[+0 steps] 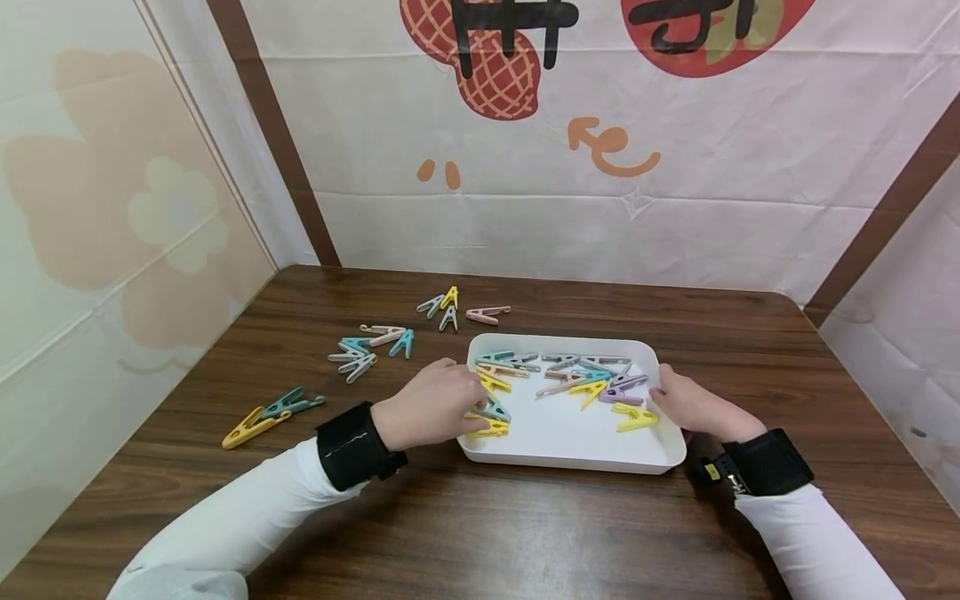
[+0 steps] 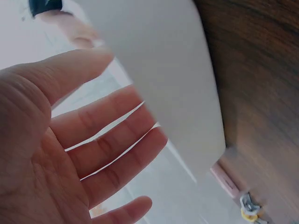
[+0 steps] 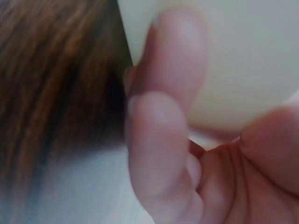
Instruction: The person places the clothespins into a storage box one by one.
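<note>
A white tray (image 1: 577, 442) lies on the table with several pastel clothespins in it, mostly along its far and left sides. My left hand (image 1: 438, 404) reaches over the tray's left rim, beside yellow and teal clothespins. Its fingers (image 2: 117, 144) extend loosely past the rim in the left wrist view, their tips partly hidden by the tray wall. My right hand (image 1: 693, 404) grips the tray's right side. In the right wrist view, curled fingers (image 3: 159, 144) hold the tray from outside and below.
Left of the tray, a yellow clothespin (image 1: 251, 429) and a teal one (image 1: 288, 404) lie on the wooden table (image 1: 525, 533). Several clothespins, including a pink one (image 1: 487, 315), lie behind and left of the tray. A printed cloth (image 1: 480, 225) hangs behind the table.
</note>
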`<state>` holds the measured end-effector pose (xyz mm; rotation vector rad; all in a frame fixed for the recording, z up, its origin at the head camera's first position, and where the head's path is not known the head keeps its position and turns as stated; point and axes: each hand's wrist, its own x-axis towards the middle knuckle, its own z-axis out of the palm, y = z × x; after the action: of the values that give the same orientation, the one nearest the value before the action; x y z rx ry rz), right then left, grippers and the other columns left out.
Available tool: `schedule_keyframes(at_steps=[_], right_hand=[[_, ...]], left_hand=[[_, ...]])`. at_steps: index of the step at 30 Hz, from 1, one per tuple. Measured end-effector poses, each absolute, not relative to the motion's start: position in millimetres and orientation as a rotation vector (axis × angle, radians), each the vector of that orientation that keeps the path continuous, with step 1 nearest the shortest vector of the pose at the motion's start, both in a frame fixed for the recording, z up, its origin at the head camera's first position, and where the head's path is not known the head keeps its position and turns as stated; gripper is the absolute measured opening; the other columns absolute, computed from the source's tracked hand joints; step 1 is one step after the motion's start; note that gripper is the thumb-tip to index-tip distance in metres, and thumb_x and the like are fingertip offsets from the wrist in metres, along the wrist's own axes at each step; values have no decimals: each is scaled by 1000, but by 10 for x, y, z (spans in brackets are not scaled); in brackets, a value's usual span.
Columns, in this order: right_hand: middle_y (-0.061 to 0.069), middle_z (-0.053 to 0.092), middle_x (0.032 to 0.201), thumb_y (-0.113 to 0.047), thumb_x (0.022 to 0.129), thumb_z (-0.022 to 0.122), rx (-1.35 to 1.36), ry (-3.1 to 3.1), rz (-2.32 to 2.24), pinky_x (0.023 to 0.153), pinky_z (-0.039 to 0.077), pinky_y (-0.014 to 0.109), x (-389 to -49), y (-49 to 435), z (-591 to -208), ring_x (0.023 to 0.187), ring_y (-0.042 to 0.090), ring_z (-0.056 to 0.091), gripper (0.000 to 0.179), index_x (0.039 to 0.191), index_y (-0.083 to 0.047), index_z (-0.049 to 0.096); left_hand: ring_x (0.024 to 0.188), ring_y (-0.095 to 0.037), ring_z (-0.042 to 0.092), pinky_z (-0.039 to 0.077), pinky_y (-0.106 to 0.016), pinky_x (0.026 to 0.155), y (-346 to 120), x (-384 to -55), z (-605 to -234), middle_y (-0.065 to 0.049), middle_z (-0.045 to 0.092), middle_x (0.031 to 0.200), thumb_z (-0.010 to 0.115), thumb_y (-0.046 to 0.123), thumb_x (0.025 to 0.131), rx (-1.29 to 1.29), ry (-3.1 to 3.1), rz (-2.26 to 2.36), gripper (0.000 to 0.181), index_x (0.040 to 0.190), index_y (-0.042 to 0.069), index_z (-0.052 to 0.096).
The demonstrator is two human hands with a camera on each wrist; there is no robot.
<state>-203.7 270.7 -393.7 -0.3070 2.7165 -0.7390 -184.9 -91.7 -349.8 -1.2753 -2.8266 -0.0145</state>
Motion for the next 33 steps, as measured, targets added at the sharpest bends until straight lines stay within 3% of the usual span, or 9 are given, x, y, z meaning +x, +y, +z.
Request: schedule_keyframes(at_steps=[8,15,23,29,33], right_hand=[[28,52,97,-6,101,40,-295,2701,-750,51,45,34,-2031,2708,-3941,66,22,55,47,132,23,20],[30,52,102,-7,102,40,-289,2710,-721,55,45,33,-2055,2718,-3944,79,27,57,48,132,23,19],[31,51,103,-7,102,40,-294,2704,-738,52,46,34,-2058,2716,-3925,75,25,57,48,133,23,19],[28,52,96,-6,101,40,-296,2696,-749,49,46,35,-2058,2715,-3928,64,22,56,46,132,23,20],[29,52,99,-7,102,40,-277,2686,-752,49,47,35,-2052,2712,-3927,67,23,57,47,133,22,19]], left_hand=[[67,-11,48,41,-32,66,-1196,-1779,-3380,4,61,77,74,35,87,-1116,-2810,-119,19,87,16,72],[66,-9,52,43,-28,58,-1552,-1784,-3300,4,65,82,72,35,88,-887,-2870,-158,21,92,15,73],[74,-15,62,49,-40,64,-2101,-1768,-3226,0,68,86,70,32,89,-641,-2905,-194,21,94,12,72],[85,-26,65,50,-49,70,-2461,-1763,-3218,-5,69,92,67,34,91,-480,-3015,-245,31,103,5,70],[91,-32,64,49,-51,72,-2643,-1787,-3257,-12,69,97,68,32,90,-419,-3097,-254,36,108,1,68]])
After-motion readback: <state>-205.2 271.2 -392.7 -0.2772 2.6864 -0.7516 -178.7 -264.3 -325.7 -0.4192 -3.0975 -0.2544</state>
